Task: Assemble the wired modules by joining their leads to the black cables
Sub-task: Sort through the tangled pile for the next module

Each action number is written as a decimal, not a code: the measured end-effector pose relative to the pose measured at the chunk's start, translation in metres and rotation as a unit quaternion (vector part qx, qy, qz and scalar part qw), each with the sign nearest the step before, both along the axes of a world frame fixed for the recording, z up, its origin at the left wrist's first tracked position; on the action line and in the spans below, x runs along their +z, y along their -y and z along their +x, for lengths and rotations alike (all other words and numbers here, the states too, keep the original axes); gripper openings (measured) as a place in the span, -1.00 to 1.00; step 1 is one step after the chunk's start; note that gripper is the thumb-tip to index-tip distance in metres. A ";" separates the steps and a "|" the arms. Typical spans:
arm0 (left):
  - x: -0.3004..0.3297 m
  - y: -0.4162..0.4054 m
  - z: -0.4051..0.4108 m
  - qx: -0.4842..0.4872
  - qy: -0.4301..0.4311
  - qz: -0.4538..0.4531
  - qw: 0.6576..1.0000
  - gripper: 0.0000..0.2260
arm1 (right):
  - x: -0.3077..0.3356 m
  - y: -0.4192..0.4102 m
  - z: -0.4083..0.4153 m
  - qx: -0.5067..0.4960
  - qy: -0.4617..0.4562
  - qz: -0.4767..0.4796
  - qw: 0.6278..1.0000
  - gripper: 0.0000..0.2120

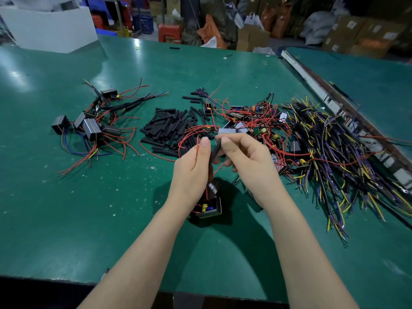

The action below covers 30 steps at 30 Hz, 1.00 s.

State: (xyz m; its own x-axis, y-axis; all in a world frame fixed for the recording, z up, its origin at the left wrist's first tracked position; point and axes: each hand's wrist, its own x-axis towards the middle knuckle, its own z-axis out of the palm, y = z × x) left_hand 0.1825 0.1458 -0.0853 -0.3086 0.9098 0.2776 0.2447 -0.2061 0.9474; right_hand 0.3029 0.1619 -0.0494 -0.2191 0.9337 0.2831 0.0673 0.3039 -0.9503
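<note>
Two hands are raised above the green table [89, 197]: the left hand [192, 166] pinches a red wire [198, 143], the right hand [243, 157] grips a black tube [214, 152]. One module [209, 208] lies below them.

Two hands [194, 166], one white box [53, 27]

I can read nothing here: the white labels on the cardboard boxes [365, 30] behind my table are too small and blurred, and the modules show no legible marking.
</note>
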 end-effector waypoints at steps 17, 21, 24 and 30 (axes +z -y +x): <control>0.010 0.014 -0.010 -0.228 0.100 -0.069 0.966 -0.85 | -0.006 -0.013 0.015 -0.103 -0.063 -0.077 0.990 -0.88; 0.010 0.017 -0.011 -0.244 0.072 -0.072 0.964 -0.88 | -0.008 -0.014 0.017 -0.133 -0.043 -0.051 0.989 -0.89; 0.010 0.017 -0.012 -0.224 0.053 -0.058 0.971 -0.89 | -0.008 -0.015 0.018 -0.139 -0.033 -0.043 0.989 -0.89; 0.008 0.012 -0.010 -0.224 0.033 -0.060 0.972 -0.85 | -0.004 -0.012 0.018 -0.120 -0.004 0.008 0.993 -0.90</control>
